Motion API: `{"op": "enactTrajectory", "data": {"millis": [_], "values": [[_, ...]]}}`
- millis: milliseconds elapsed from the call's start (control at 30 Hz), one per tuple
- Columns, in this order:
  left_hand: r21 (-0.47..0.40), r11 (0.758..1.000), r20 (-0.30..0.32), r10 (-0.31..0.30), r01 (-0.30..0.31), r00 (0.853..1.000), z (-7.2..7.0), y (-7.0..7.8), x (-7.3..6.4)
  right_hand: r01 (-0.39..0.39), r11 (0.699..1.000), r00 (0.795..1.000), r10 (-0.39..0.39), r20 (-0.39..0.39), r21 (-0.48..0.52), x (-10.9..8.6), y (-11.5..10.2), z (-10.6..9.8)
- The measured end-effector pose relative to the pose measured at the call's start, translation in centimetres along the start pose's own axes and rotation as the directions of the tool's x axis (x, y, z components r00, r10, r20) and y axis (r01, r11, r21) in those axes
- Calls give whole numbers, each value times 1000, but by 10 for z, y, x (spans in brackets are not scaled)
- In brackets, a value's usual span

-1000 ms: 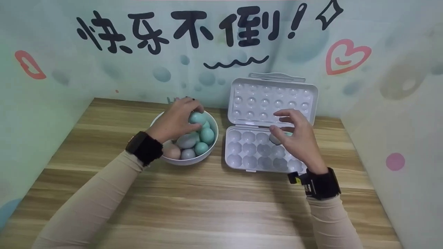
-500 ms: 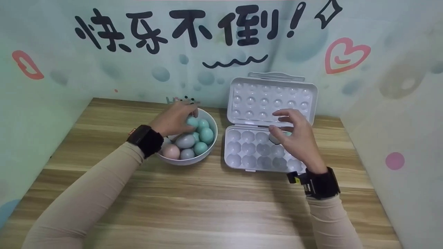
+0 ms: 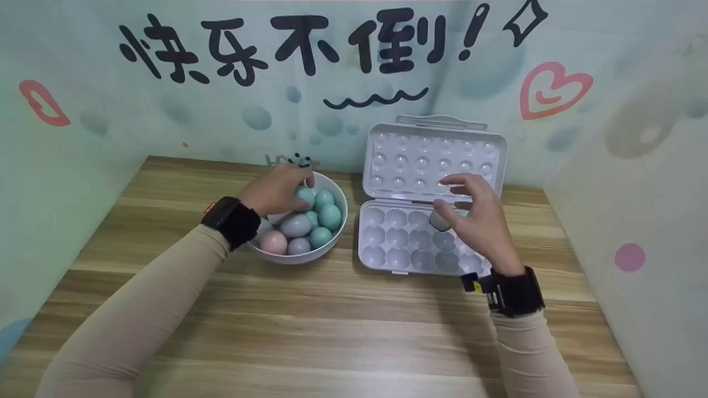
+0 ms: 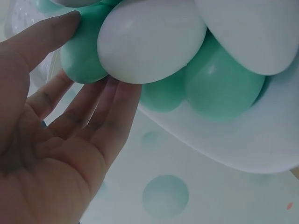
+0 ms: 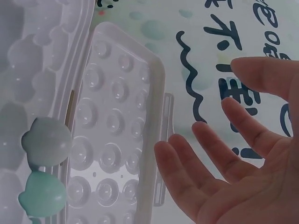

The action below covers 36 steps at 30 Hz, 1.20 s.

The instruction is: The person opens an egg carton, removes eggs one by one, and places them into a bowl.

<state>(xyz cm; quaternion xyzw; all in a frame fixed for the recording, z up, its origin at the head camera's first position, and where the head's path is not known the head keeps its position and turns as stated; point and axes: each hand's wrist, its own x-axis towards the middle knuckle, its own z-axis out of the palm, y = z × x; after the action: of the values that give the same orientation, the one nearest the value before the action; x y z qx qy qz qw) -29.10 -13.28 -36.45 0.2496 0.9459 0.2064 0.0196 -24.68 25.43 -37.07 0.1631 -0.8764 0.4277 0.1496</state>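
Note:
My left hand (image 3: pixel 274 190) reaches into a white bowl (image 3: pixel 298 260) of pastel eggs. Its thumb and fingers grip a green egg (image 4: pixel 84 51) from two sides, and a pale grey egg (image 4: pixel 152 42) lies right against the fingertips in the left wrist view. Over the grey egg box (image 3: pixel 376 257), my right hand (image 3: pixel 478 224) hovers with fingers spread, nothing between them. Two eggs sit in the box's back row: a grey egg (image 5: pixel 48 141) and a green egg (image 5: pixel 45 193), the latter mostly hidden by the right hand in the head view.
The box's dimpled lid (image 3: pixel 401 161) stands open against the printed backdrop (image 3: pixel 221 127). A pink egg (image 3: pixel 273 242) and several green and grey ones share the bowl. Wood-grain tabletop (image 3: pixel 310 331) spreads in front, with fabric walls on both sides.
My left hand has shifted slightly left and lower in the bowl along with the green egg, uncovering more of the eggs at the right. The right hand has barely moved.

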Motion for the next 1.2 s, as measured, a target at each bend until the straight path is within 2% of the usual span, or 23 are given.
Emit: {"op": "enactTrajectory", "data": {"millis": [167,333,500,600,667,700,833,967,1067,1200], "values": [[-8,1000,4,-30,30,1000,-5,1,0,18,998,1000,-19,-13,-54,2,5,-1],[14,1000,-4,-27,27,1000,-6,1,-2,24,998,1000,-25,-7,-57,2,8,-1],[7,999,10,-50,50,999,-7,2,-4,23,998,1000,-24,-3,-65,2,9,-1],[-11,997,22,-78,78,997,-10,6,-5,26,996,1000,-26,-4,-82,1,10,-3],[-16,997,9,-76,77,997,-12,10,-7,31,994,999,-32,-3,-103,1,10,-4],[-15,997,-2,-71,71,997,-13,14,-8,36,992,999,-36,-2,-118,1,11,-5],[-1,1000,-74,17,-17,997,-15,31,-12,75,977,997,-72,24,-200,1,15,-8],[6,997,-150,82,-82,985,-11,50,-16,142,950,987,-112,118,-279,6,18,-9],[-7,993,-206,115,-119,972,-3,62,-19,197,929,968,-134,212,-315,14,22,-7],[-51,985,-258,149,-167,955,13,76,-19,282,887,929,-157,336,-366,22,30,-3]]}}
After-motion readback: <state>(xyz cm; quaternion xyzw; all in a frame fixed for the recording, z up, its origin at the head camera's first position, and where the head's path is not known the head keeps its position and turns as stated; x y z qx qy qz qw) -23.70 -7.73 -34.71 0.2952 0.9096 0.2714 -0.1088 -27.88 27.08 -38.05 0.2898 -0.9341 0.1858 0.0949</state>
